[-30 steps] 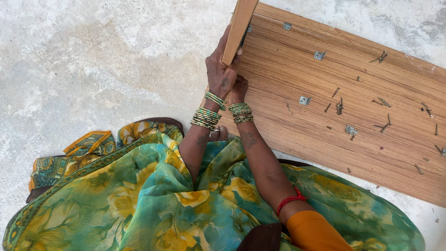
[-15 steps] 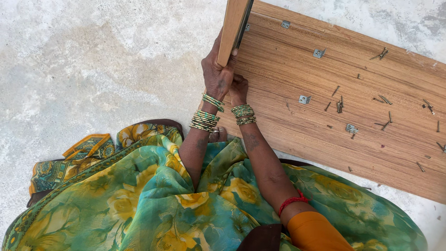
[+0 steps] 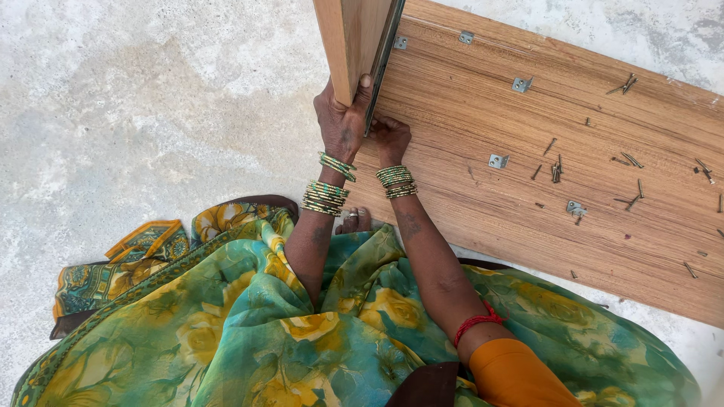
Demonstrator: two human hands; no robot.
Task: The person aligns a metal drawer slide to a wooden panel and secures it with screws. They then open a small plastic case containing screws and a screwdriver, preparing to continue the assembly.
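Bare grey concrete floor (image 3: 136,113) all around, with a big wood-grain board (image 3: 543,196) lying flat on it, so that board is the landmark. Left of the board's near corner sits the person, floral green and yellow cloth (image 3: 249,332) spread over the lap.

At the board's left end, an upright narrower panel (image 3: 354,38) stands on edge, its long axis running up and away out of the top of the shot. The left hand (image 3: 341,124) is wrapped around the panel's bottom end, thumb pressed against its face, fingers curled behind it, a firm grip. The right hand (image 3: 388,139) is tucked just beside it on the board side, fingers bent in at the joint where panel meets board; whether it's pinching something small there can't be made out. So both hands are right at the panel's base, the left one doing the holding.

Further right on the board: a few small metal corner brackets (image 3: 497,160) and loose screws (image 3: 556,169) scattered well apart from the hands, out toward the board's far end.
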